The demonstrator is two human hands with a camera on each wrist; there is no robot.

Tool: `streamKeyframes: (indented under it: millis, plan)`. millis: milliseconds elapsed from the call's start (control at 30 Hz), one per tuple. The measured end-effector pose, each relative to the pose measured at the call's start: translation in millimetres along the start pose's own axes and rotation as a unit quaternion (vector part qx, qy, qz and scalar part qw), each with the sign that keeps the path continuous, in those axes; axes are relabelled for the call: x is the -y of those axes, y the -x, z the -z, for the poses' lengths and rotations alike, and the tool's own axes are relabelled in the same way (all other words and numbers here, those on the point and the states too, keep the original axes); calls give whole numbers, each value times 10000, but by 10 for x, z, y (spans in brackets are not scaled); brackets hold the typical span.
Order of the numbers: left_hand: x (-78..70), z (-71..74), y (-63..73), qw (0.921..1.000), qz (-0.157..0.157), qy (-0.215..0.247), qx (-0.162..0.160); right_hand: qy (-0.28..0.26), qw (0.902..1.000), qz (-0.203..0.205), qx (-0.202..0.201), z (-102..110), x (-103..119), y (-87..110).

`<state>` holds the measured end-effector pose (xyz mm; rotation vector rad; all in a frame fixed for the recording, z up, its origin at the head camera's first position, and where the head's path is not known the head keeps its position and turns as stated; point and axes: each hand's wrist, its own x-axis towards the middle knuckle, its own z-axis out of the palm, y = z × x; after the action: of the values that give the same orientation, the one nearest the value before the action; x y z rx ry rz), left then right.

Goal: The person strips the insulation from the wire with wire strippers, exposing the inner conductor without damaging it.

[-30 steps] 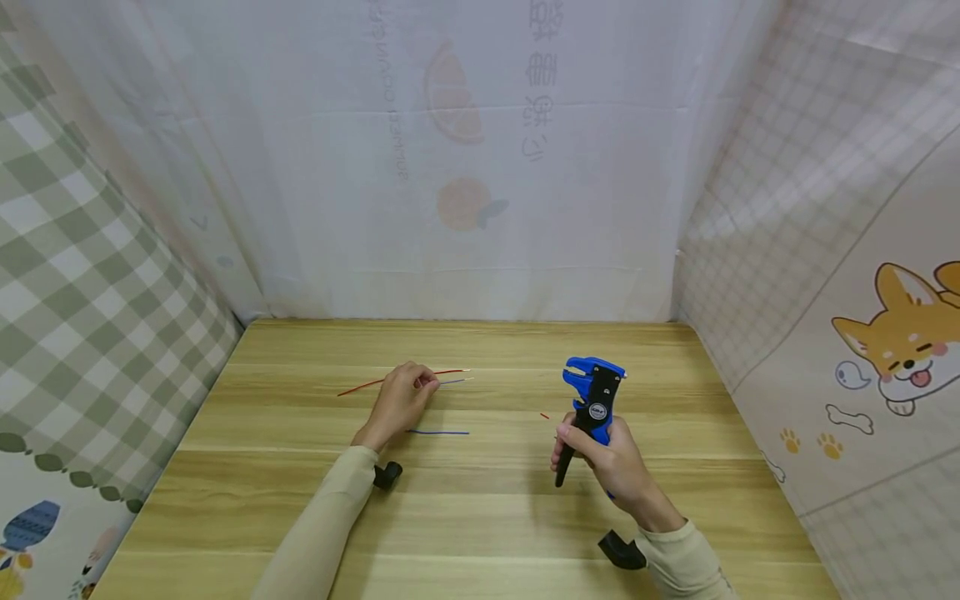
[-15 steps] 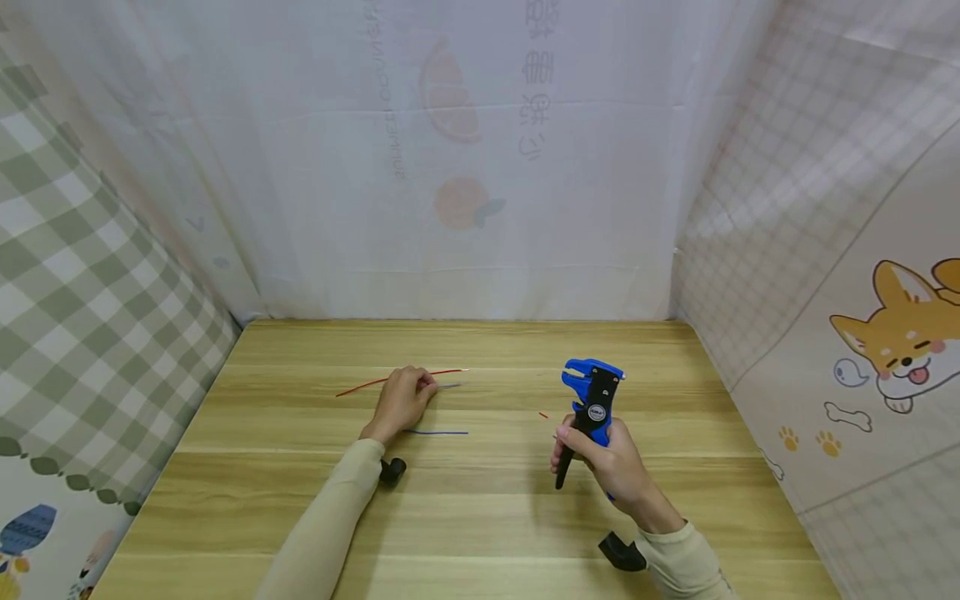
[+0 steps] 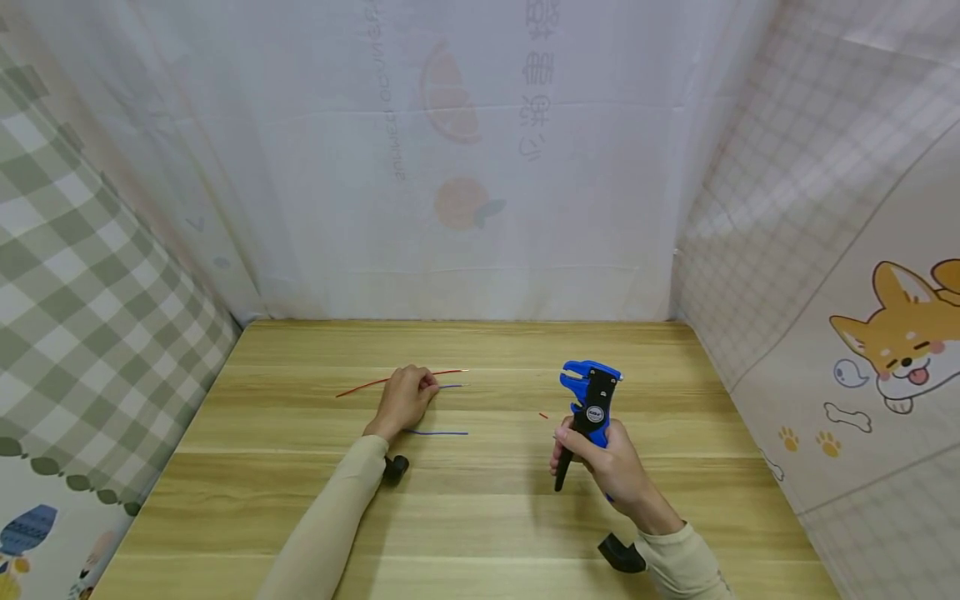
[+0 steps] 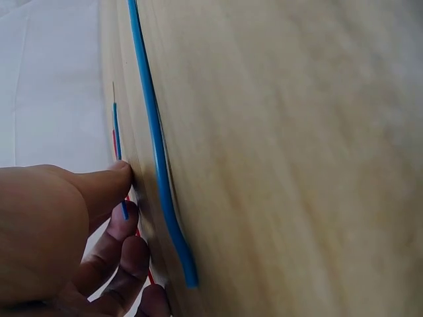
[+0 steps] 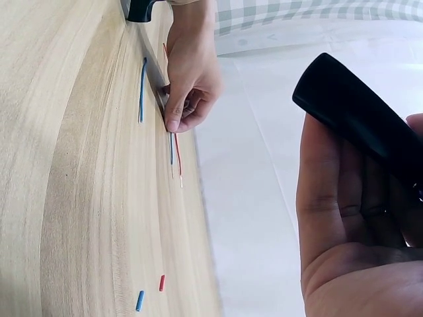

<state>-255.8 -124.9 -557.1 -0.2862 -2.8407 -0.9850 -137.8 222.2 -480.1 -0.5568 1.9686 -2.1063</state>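
At the back left of the table, my left hand [image 3: 405,400] pinches a short blue wire [image 4: 117,125] between thumb and fingertips. Its bare end points away from the hand, low over the wood; contact with the table is unclear. Beside it lies a red wire [image 3: 362,388], partly hidden behind the hand, with a bare tip too. Nearer the front, a second blue wire [image 3: 442,433] rests on the table, seen large in the left wrist view. My right hand [image 3: 611,462] grips a blue and black wire stripper [image 3: 596,400], its head raised and its jaws apart.
A small red piece of insulation [image 3: 543,416] lies between the hands. Beside it in the right wrist view is a small blue piece [image 5: 139,300]. White cloth [image 3: 465,292] hangs along the table's back edge, with patterned cloth on both sides.
My left hand has come slightly down and to the right, lowering the blue wire near the red one. The right hand with the wire stripper has barely moved.
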Motion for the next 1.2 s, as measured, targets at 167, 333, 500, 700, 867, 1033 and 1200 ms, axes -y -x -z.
streamKeyframes:
  millis: [167,333,500,700,867,1033,1200]
  plan:
    - [-5,-4,-12,10000,12,-4,12,54,10000,-48,-45,-3,2,3]
    - [-17,8,-14,9999,146,-20,71,55,10000,12,17,1,-5,5]
    - [-31,32,-5,9998,157,-2,86,50,10000,1,14,9,-8,4]
    - [98,-19,-18,9998,66,177,14,44,10000,-28,-14,27,-10,15]
    - [467,-204,-77,9990,-375,129,-214,52,10000,-56,-17,40,-15,22]
    - [517,-125,16,9956,-868,230,-283,103,9999,-128,-33,35,-14,34]
    - [393,60,175,9912,-1196,476,-298,110,9997,-190,-114,35,-6,44]
